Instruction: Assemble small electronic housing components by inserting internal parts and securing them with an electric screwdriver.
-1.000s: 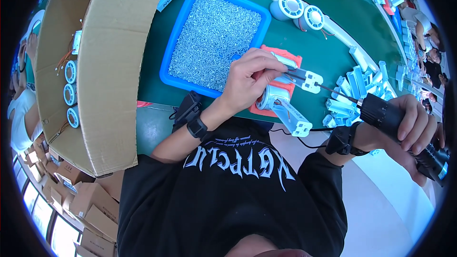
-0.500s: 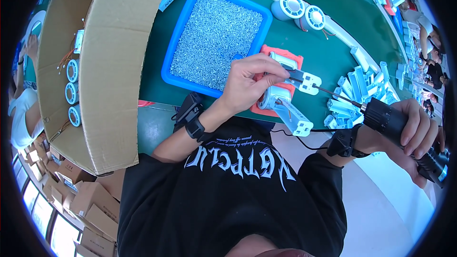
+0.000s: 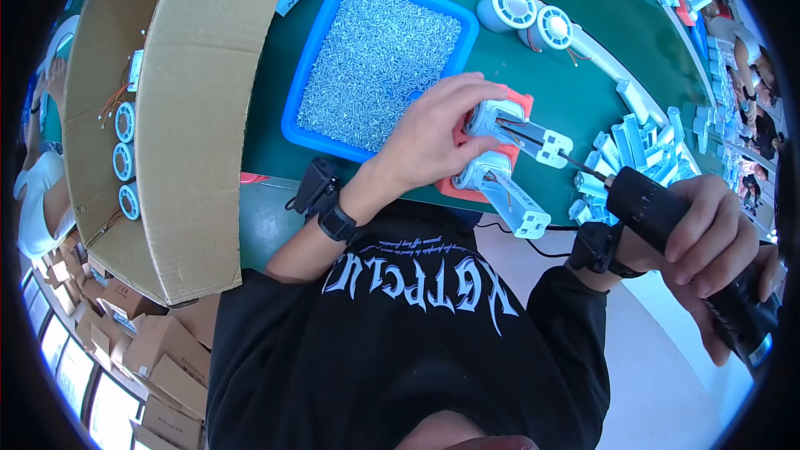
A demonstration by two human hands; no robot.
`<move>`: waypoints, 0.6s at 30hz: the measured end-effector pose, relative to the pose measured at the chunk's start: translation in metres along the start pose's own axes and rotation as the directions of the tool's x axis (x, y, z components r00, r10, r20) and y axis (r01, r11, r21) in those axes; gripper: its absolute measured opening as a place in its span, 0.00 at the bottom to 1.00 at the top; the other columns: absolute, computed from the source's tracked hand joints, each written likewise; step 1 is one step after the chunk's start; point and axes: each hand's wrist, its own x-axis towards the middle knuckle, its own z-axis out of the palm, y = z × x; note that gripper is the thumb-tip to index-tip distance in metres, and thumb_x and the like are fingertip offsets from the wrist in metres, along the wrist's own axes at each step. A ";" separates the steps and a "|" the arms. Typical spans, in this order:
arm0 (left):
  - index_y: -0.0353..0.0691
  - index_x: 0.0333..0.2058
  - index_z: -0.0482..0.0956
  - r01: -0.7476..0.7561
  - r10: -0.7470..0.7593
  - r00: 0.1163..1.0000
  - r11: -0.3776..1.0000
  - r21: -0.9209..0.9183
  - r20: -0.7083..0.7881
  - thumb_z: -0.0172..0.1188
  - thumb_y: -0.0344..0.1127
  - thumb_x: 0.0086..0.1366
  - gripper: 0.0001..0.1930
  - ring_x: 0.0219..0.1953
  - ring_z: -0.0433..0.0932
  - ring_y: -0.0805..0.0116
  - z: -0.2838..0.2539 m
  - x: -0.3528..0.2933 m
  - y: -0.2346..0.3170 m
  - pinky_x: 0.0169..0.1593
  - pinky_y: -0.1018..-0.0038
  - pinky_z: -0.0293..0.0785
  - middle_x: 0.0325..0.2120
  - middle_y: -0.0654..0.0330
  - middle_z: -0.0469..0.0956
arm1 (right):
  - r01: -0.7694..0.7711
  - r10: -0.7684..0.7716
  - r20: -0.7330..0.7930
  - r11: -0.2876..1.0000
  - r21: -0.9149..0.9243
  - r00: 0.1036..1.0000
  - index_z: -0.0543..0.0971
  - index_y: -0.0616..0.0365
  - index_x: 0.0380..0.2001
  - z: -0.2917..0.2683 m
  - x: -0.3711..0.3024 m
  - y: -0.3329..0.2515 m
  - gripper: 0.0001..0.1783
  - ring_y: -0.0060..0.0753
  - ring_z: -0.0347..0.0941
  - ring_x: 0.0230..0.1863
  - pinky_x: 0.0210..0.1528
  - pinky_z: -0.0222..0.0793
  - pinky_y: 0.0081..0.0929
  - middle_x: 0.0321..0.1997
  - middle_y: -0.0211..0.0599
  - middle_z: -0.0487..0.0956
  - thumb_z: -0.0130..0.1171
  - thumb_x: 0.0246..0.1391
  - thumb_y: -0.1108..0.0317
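My left hand (image 3: 433, 129) is closed around the round end of a white handheld fan body (image 3: 546, 147), thumb on the near side and fingers over the far side. This fan body sits in an orange-red holder (image 3: 522, 102), its pale handle pointing right. A second fan body (image 3: 518, 207) lies in the holder just nearer to me, with wires showing in its open handle. My right hand (image 3: 708, 242) grips a black electric screwdriver (image 3: 646, 207). Its long thin bit runs left through the handle end of the far fan body; the tip lies close to the round end.
A blue tray (image 3: 293, 117) full of small silvery screws (image 3: 379, 58) stands left of the holder. Two round fan heads (image 3: 510, 8) are behind it. White plastic parts (image 3: 633, 146) are heaped at right. A tall cardboard box (image 3: 200, 117) with fan units inside stands at left.
My left hand has shifted from pinching near the handle to holding the far fan body's round end. The screwdriver's body has moved left, its bit going deeper into the handle.
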 end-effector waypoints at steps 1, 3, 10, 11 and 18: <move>0.41 0.44 0.79 0.004 -0.004 1.000 1.000 0.014 0.029 0.70 0.25 0.45 0.23 0.48 0.76 0.58 0.005 -0.003 -0.004 0.50 0.67 0.74 0.45 0.56 0.77 | -0.001 0.001 0.000 1.000 0.003 1.000 0.67 0.54 0.50 0.003 0.001 0.003 0.38 0.27 0.78 0.22 0.26 0.79 0.23 0.28 0.35 0.78 0.67 0.43 0.41; 0.44 0.46 0.77 0.010 -0.013 0.996 0.999 0.041 0.089 0.70 0.26 0.44 0.27 0.51 0.74 0.56 0.012 -0.007 -0.009 0.51 0.65 0.73 0.47 0.56 0.75 | -0.012 0.012 -0.039 1.000 -0.002 0.999 0.70 0.52 0.46 0.009 0.002 0.009 0.39 0.25 0.77 0.20 0.25 0.78 0.20 0.26 0.32 0.78 0.66 0.39 0.34; 0.43 0.43 0.78 -0.017 0.015 0.998 0.999 0.038 0.058 0.69 0.29 0.45 0.22 0.48 0.73 0.56 0.016 -0.007 -0.016 0.50 0.64 0.70 0.45 0.59 0.75 | -0.057 0.057 -0.009 0.998 0.022 0.998 0.71 0.51 0.46 0.007 0.004 0.010 0.41 0.26 0.78 0.21 0.27 0.79 0.20 0.26 0.32 0.79 0.65 0.38 0.32; 0.43 0.43 0.79 -0.015 0.012 0.998 0.999 0.035 0.058 0.68 0.29 0.45 0.21 0.47 0.73 0.57 0.016 -0.007 -0.016 0.50 0.64 0.70 0.45 0.60 0.75 | -0.063 0.063 -0.001 0.998 0.030 0.998 0.70 0.51 0.47 0.008 0.005 0.010 0.41 0.26 0.78 0.21 0.27 0.79 0.20 0.26 0.32 0.79 0.65 0.38 0.32; 0.43 0.41 0.80 0.001 -0.002 0.999 1.000 0.023 0.050 0.69 0.28 0.45 0.20 0.47 0.73 0.57 0.017 -0.008 -0.019 0.50 0.64 0.69 0.45 0.61 0.75 | -0.101 0.095 0.087 0.992 0.071 0.992 0.69 0.52 0.49 0.009 0.012 0.013 0.39 0.28 0.79 0.22 0.27 0.79 0.21 0.27 0.35 0.79 0.66 0.42 0.36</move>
